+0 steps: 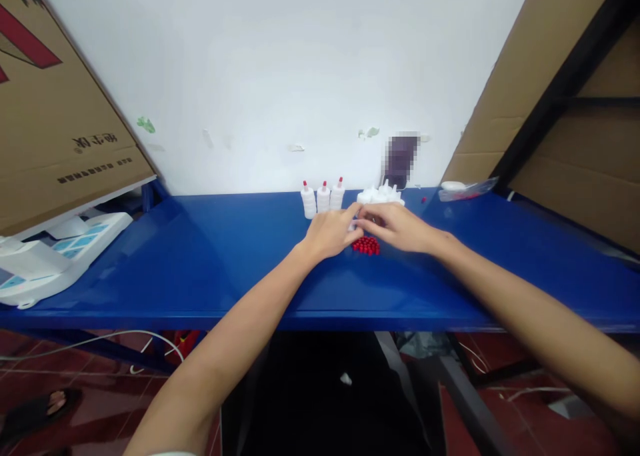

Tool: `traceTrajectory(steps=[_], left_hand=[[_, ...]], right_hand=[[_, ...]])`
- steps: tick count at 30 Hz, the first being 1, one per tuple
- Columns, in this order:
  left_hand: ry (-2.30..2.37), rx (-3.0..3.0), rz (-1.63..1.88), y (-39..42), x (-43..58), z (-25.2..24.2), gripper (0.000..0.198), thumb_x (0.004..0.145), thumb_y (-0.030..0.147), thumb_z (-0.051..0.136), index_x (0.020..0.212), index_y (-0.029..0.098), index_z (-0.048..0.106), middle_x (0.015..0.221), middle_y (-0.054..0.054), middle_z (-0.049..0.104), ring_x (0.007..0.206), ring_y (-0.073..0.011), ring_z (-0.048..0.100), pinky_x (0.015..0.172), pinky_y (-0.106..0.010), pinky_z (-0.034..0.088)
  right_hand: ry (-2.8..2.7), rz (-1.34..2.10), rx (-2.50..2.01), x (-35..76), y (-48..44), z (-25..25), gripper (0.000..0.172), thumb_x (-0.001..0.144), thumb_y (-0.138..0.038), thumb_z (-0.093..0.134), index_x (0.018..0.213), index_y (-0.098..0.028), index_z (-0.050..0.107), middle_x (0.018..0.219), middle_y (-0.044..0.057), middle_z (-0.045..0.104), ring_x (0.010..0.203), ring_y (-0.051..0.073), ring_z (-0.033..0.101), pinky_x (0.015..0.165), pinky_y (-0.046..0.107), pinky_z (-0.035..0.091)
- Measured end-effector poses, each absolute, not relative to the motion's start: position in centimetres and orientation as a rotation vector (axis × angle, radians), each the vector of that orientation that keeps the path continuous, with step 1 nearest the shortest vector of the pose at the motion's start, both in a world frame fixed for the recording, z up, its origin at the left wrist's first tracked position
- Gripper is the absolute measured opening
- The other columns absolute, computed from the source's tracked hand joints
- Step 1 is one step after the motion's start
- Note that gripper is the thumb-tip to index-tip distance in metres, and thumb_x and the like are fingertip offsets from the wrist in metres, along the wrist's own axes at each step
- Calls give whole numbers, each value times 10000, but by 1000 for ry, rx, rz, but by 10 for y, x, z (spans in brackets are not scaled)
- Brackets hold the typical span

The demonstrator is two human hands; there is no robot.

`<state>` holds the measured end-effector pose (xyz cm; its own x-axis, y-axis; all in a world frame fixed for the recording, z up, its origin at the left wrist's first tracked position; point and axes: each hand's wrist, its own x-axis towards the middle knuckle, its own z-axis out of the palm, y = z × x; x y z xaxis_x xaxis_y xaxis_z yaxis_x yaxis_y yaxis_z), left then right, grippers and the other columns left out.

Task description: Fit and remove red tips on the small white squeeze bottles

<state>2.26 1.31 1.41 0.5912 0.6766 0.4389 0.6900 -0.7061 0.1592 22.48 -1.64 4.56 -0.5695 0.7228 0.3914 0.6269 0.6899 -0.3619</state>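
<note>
My left hand (329, 233) is closed, fingers curled around a white plastic piece (352, 226), seemingly a squeeze bottle, mostly hidden by the hand. Fingertips of my right hand (395, 227) meet the left ones in a pinch at this piece; whatever they grip is too small to make out. Just below both hands lies a pile of small red caps (367, 245). Behind my left hand stand three white squeeze bottles (323, 199) with red tips. Several white bottles with bare nozzles (380, 195) are grouped behind my right hand, partly covered by it.
The blue table (225, 256) meets a white wall (280, 76). A white scale-like device (65, 256) stands at the left, below a cardboard box (65, 123). A dark pixelated object (400, 159) leans on the wall. At back right lies a clear plastic bag (467, 191).
</note>
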Motion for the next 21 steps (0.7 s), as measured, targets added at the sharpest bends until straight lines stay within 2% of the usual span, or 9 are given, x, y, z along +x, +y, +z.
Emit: traceTrajectory(steps=[3, 4, 7, 10, 16, 21], left_hand=[[-1304, -2769, -844, 13, 21, 16, 617, 978, 470, 555, 1521, 253, 358, 989, -53, 734, 850, -268, 702, 767, -378, 533], [-1342, -2765, -859, 15, 19, 16, 615, 983, 472, 537, 1520, 241, 345, 1009, -59, 725, 862, -268, 694, 783, -388, 536], [-1379, -2764, -831, 20, 14, 14, 335, 1023, 339, 408, 1288, 167, 518, 1070, -105, 685, 923, -261, 659, 857, -411, 533], [-1317, -2787, -826, 24, 13, 11, 231, 1018, 226, 347, 1063, 152, 561, 1077, -128, 642, 949, -249, 625, 907, -414, 524], [-1016, -2774, -983, 24, 17, 6, 242, 1042, 248, 396, 1056, 165, 623, 1086, -108, 576, 1044, -243, 574, 986, -419, 508], [-935, -2666, -1139, 25, 17, 5, 257, 1034, 287, 494, 1115, 147, 694, 1027, -102, 561, 997, -233, 576, 940, -409, 527]], right_hand=[[-2220, 83, -1162, 230, -13, 47, 276, 1024, -400, 433, 893, -207, 580, 745, 31, 634, 654, 180, 542, 652, 318, 359], [-2162, 32, -1230, 234, -11, 47, 261, 1025, -390, 419, 906, -209, 566, 747, 35, 633, 663, 191, 551, 649, 319, 352], [-2125, -65, -1452, 247, -2, 47, 215, 1017, -354, 388, 996, -214, 550, 754, 55, 644, 697, 236, 588, 632, 323, 342], [-2158, -108, -1600, 250, 4, 44, 216, 1002, -333, 394, 1081, -210, 553, 755, 78, 667, 696, 268, 607, 613, 328, 343], [-2117, -129, -1605, 240, 6, 39, 235, 1003, -334, 441, 1131, -199, 585, 691, 68, 674, 658, 262, 627, 607, 327, 369], [-2101, -107, -1545, 241, 10, 35, 257, 995, -312, 468, 1178, -201, 610, 670, 51, 683, 656, 257, 639, 633, 326, 400]])
